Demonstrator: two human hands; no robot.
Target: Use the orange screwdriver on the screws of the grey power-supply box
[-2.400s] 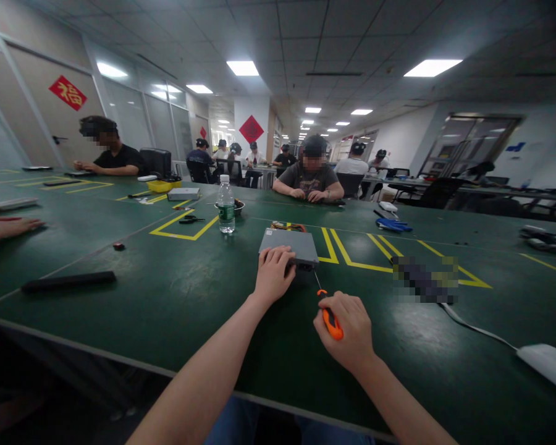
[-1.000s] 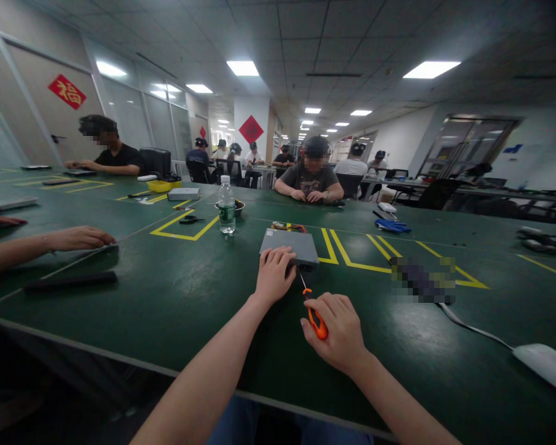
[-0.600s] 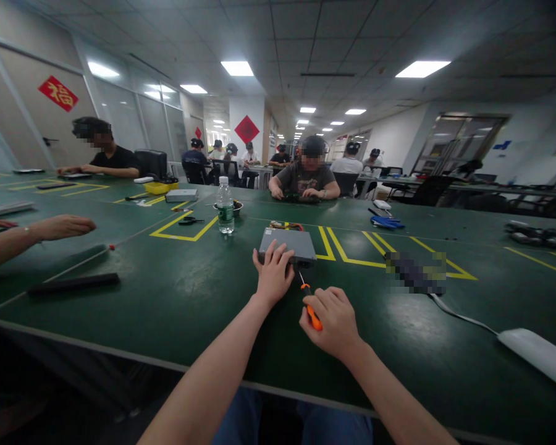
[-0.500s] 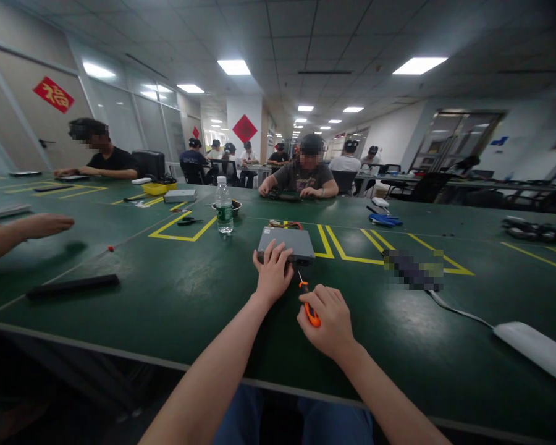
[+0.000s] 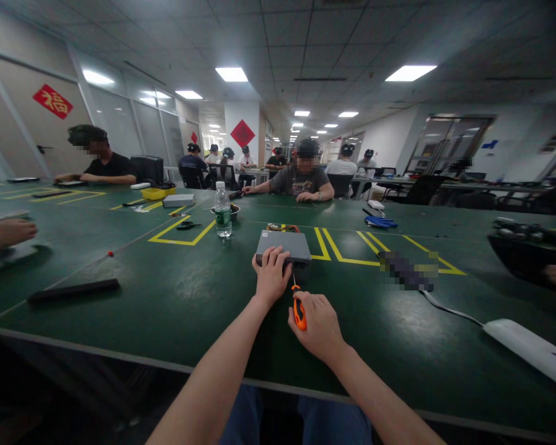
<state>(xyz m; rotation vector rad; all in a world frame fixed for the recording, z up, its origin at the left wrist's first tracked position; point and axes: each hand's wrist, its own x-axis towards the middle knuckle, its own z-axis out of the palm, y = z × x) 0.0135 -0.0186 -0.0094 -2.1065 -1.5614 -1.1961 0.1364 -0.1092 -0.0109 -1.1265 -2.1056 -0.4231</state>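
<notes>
A grey metal computer power supply [image 5: 291, 245] lies flat on the green table, its bundle of coloured wires [image 5: 282, 228] at the far side. My left hand [image 5: 272, 273] grips its near left part, fingers over the top edge. In my right hand [image 5: 319, 321] is an orange and black screwdriver [image 5: 299, 314], held by the handle with the shaft pointing forward at the near face of the power supply. Whether the tip touches a screw there, I cannot tell.
A water bottle [image 5: 223, 210] stands in front of a bowl [image 5: 234, 211]. A black bar [image 5: 74, 291] lies at left, blue gloves [image 5: 380, 221] at back right. A cable runs to a white power strip [image 5: 530, 352]. Co-workers sit around; a neighbour's hand [image 5: 9, 235] shows at left.
My right hand and the screwdriver have shifted slightly left; my left hand stays on the power supply. The neighbour's hand at left has drawn back, and another hand with a dark object appears at right.
</notes>
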